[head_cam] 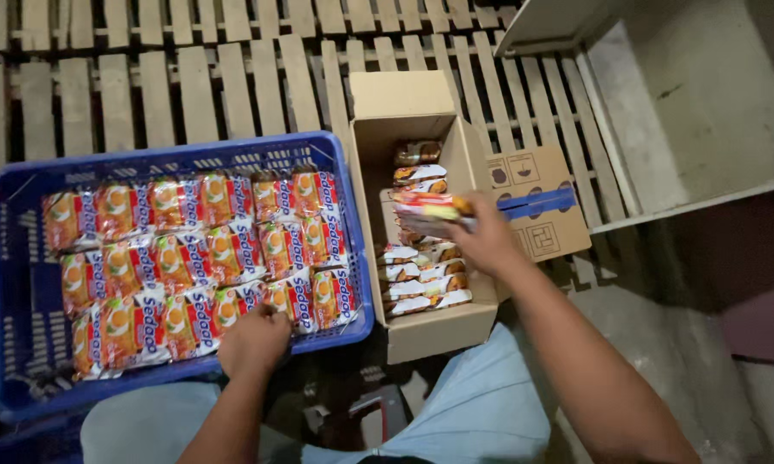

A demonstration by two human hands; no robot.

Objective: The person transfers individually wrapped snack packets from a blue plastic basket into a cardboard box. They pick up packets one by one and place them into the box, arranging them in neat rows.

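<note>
The left hand rested, fingers curled, on the noodle packets laid in rows inside the blue crate, apparently gripping one at the near edge. The right hand was closed on a small stack of packets held over the open cardboard box, where other packets stood on edge. The step in hand looked like moving packets between crate and box; setting that stack in neatly would call for aligning it with the standing rows. A wooden pallet lay beneath both.
</note>
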